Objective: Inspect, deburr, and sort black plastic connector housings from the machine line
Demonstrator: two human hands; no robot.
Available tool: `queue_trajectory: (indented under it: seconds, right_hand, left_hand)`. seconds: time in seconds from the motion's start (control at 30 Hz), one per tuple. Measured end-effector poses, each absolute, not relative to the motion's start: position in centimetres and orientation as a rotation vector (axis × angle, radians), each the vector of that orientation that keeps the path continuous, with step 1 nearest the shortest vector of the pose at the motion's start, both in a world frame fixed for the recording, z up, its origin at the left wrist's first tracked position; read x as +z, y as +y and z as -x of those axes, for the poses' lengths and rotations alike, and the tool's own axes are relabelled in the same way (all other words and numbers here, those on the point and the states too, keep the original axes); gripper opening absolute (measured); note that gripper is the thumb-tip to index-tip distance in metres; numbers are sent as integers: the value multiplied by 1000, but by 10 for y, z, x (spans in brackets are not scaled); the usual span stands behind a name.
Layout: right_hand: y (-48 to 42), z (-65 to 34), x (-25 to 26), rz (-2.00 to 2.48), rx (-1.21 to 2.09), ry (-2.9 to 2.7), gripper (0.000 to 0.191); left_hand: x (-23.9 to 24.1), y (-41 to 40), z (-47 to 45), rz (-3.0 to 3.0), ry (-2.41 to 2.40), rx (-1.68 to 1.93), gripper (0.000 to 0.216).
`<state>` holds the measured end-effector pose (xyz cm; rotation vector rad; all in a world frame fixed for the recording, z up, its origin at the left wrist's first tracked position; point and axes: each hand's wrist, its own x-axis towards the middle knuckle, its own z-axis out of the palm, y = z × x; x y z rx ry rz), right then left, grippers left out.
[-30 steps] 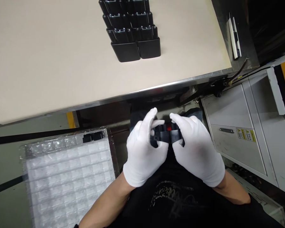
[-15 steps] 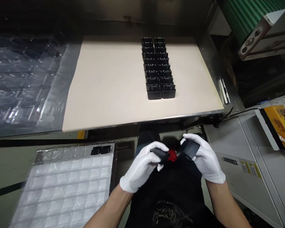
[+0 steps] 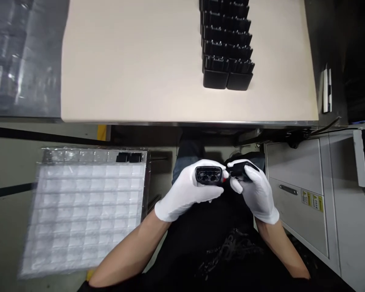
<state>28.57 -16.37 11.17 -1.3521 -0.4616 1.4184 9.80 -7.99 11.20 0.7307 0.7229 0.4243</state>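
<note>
Both my hands wear white gloves and are held over my lap, below the table's front edge. My left hand (image 3: 187, 191) is closed round a black plastic housing (image 3: 209, 175), its open end with several holes turned up toward me. My right hand (image 3: 255, 190) grips a second black plastic part (image 3: 241, 169) right beside it; a bit of red shows between the two parts. Two rows of like black housings (image 3: 226, 48) stand on the beige table mat (image 3: 134, 65).
A clear blister tray (image 3: 82, 211) with many cells sits at my lower left, two black parts (image 3: 128, 157) in its top row. A grey cabinet with a drawer handle (image 3: 295, 190) is to the right. Clear plastic sheets (image 3: 15, 52) lie at the far left. A white tool (image 3: 326, 89) lies on the table's right edge.
The two black parts were held together, then pulled apart. My left hand has turned its part so the open end faces up, and the view has tilted down again.
</note>
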Motion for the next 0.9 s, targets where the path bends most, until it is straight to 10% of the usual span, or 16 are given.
queue_trajectory:
  seconds: [0.9]
  right_hand:
    - [-184, -272, 120, 1642, 997, -846, 67]
  left_hand:
    - [116, -85, -102, -1182, 872, 451, 33]
